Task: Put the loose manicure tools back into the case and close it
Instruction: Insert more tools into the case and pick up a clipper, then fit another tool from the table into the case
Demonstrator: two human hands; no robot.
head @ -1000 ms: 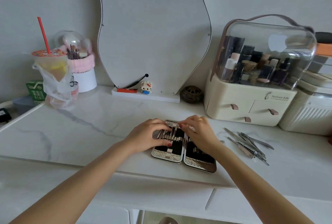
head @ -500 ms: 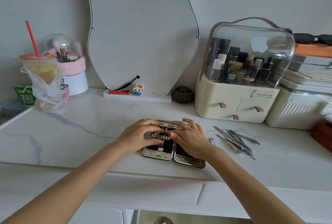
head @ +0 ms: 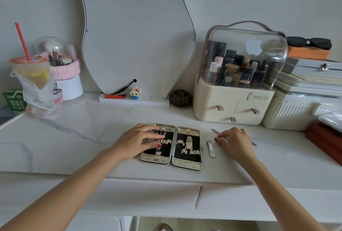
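Note:
The manicure case (head: 187,163) lies open flat on the white marble table (head: 77,138), showing black lining and gold clips. Several metal tools sit in its left half, and my left hand (head: 137,140) rests on them with straight fingers. Only clips show in the right half. A nail clipper (head: 211,148) lies just right of the case. Further right, my right hand (head: 235,141) covers the pile of loose tools (head: 214,131) and its curled fingertips pinch one of them. Tool tips stick out on both sides of that hand.
A cream cosmetics organiser (head: 233,101) with a clear dome stands behind the tools, with white boxes (head: 296,112) and a red item (head: 325,140) to the right. A curvy mirror (head: 137,32), a brown pot (head: 181,98), a bagged drink (head: 35,82) and a brush holder (head: 66,80) line the back.
My right hand has left the case and moved right onto the loose tools. The left hand stays on the case's left half. The camera has shifted, so the scene sits further left.

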